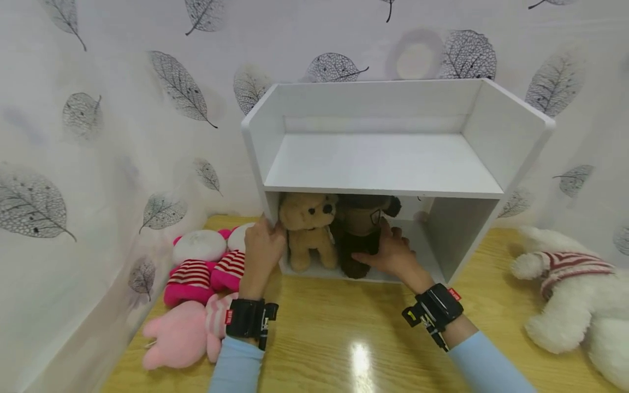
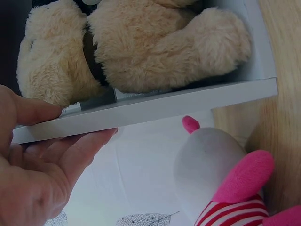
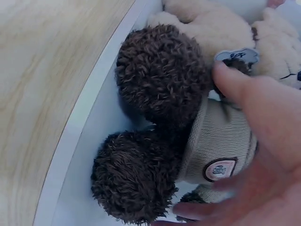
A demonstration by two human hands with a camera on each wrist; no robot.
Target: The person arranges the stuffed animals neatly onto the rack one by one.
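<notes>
The brown plush toy [image 1: 351, 248] is in the lower compartment of the white shelf [image 1: 383, 161], near the middle of its front edge; its feet point toward that edge, its long axis rises up and back, and the middle board hides the top of its head; the tan plush dog [image 1: 310, 240] sits just beside it, toward the left front corner.

The right hand [image 1: 390, 251] is the nearer one, touching the toy, whose body lies to the left of the palm; thumb and fingers are spread to either side of the knitted sweater [image 3: 218, 139], though I cannot tell whether they squeeze; that forearm slants in from the lower right. The left hand [image 1: 262, 243] pinches the shelf's left side panel [image 2: 155, 109] between thumb and fingers, its forearm nearly straight ahead.

On the desk [image 1: 314, 327], two toys in striped clothes [image 1: 189, 278] and a pink plush toy [image 1: 177, 335] lie along the left edge; a white plush toy [image 1: 572, 295] lies right of the shelf.
</notes>
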